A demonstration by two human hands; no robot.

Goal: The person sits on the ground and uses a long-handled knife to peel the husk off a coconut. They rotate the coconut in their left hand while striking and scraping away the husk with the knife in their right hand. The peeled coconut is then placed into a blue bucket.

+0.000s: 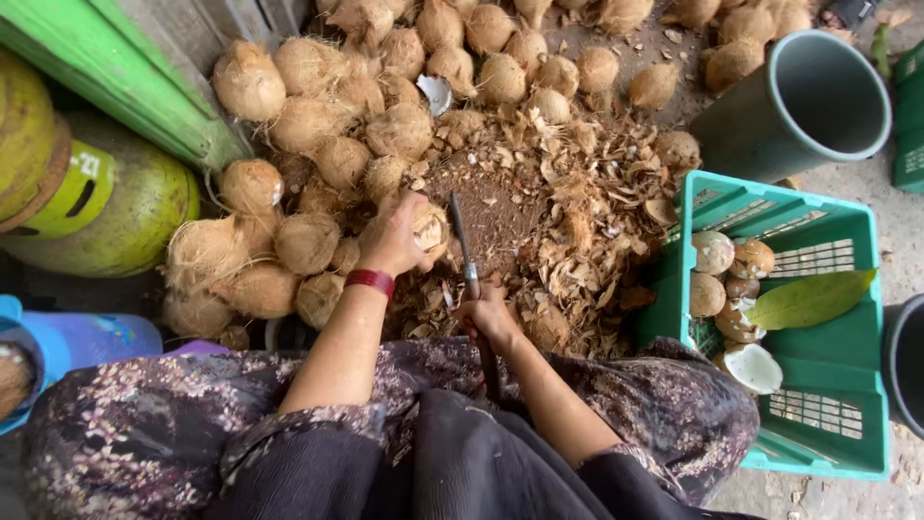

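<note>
My left hand (393,238) grips a husked brown coconut (429,227) at the edge of a big heap of coconuts (318,144). A red band sits on that wrist. My right hand (487,313) holds the handle of a long knife (463,246), whose blade points up and away, just right of the held coconut. Both hands work over a patch of shell chips (568,231) on the ground in front of my knees.
A green plastic crate (837,376) on the right holds several peeled coconuts and a large leaf. A grey bucket (818,96) stands behind it. Green gas cylinders (106,202) and a green beam lie on the left, a blue container at the lower left.
</note>
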